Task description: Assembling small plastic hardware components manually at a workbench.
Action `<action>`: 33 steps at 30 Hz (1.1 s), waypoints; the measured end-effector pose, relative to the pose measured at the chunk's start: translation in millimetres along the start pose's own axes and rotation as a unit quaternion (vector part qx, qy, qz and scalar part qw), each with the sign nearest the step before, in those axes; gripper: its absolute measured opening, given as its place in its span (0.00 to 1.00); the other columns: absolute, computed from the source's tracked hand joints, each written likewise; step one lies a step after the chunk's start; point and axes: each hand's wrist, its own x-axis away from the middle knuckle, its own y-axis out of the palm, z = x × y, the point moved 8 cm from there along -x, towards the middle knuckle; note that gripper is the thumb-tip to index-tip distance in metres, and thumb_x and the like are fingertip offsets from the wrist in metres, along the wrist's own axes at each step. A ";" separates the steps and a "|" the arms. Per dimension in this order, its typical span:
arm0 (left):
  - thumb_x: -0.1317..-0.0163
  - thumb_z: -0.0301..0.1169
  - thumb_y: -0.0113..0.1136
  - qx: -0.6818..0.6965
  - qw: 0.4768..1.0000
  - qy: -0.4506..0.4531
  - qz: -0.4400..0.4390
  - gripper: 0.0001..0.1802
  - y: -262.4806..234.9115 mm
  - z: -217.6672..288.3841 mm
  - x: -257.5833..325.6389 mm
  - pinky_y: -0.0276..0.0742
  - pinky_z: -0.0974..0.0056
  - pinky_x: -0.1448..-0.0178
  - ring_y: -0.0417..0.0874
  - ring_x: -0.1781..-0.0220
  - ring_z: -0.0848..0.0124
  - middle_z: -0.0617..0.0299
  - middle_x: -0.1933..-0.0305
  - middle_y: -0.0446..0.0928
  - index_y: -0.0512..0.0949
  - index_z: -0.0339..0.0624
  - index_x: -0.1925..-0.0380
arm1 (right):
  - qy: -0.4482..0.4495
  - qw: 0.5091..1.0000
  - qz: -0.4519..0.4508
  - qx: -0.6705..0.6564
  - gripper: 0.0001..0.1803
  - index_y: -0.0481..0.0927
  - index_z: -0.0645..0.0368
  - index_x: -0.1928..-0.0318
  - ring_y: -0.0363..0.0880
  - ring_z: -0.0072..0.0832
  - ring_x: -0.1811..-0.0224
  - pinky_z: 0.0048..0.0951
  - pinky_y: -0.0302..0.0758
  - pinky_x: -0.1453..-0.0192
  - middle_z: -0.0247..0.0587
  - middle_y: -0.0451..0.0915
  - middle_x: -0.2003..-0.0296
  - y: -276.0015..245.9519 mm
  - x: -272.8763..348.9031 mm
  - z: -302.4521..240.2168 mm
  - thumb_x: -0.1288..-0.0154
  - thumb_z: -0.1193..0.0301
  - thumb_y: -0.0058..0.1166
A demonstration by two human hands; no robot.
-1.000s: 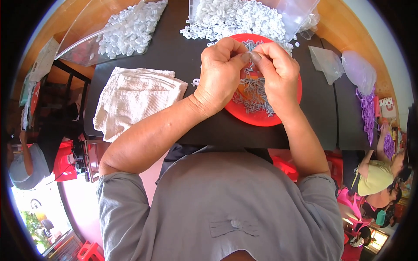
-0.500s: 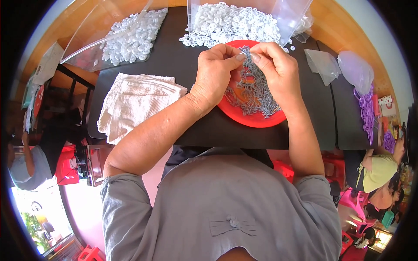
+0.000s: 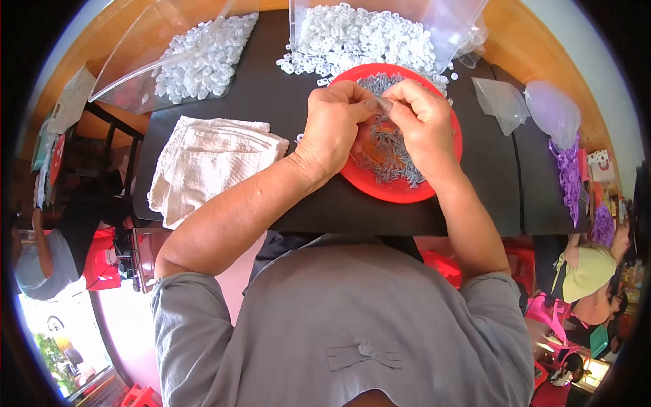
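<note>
Both hands meet above a round red plate (image 3: 449,136) heaped with small grey nails (image 3: 397,163). My left hand (image 3: 332,125) is closed in a pinch, thumb against the bent forefinger. From the other side my right hand (image 3: 428,129) pinches too, its fingertips almost touching the left ones. Whatever sits between the fingertips is too small and too covered to make out. Just beyond the plate lies a loose pile of small white plastic cable clips (image 3: 366,37), spilling from a clear bag. A few clips lie close by the plate's rim.
Left of my forearm is a folded cream towel (image 3: 210,166). Another clear bag of white clips (image 3: 203,61) lies at the far left. Right of the plate are an empty-looking clear bag (image 3: 500,102) and purple straps (image 3: 568,176). Other people sit at both sides.
My hands have come a little nearer to me, and my right hand has moved left so that the fingertips now meet. More nails show at the plate's far side.
</note>
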 end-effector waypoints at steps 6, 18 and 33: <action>0.36 0.25 0.58 -0.017 1.000 0.018 -0.011 0.05 -2.2 2.2 -7.3 0.64 0.72 0.82 0.71 0.82 0.77 0.64 0.78 0.74 0.76 0.35 0.69 | 0.062 0.997 0.017 -0.030 0.04 0.80 0.63 0.66 0.69 0.12 0.73 0.18 0.66 0.70 0.25 0.75 0.76 -5.2 -5.6 2.4 0.35 0.74 0.57; 0.41 0.23 0.60 -0.030 0.998 0.029 -0.045 0.04 5.4 2.7 -7.6 0.68 0.71 0.79 0.72 0.82 0.79 0.64 0.79 0.75 0.76 0.34 0.73 | -0.011 0.914 -0.104 0.393 0.07 0.84 0.52 0.66 0.82 0.41 0.61 0.40 0.75 0.57 0.41 0.84 0.67 -6.4 -133.5 64.1 0.47 0.69 0.59; 0.38 0.26 0.58 0.070 0.997 -0.013 -0.017 0.06 -10.6 4.5 -15.1 0.72 0.69 0.77 0.76 0.80 0.73 0.61 0.77 0.76 0.76 0.33 0.70 | -0.031 0.952 -0.080 0.293 0.09 0.81 0.61 0.65 0.75 0.23 0.73 0.27 0.72 0.67 0.35 0.79 0.77 -20.4 -131.4 60.7 0.48 0.72 0.64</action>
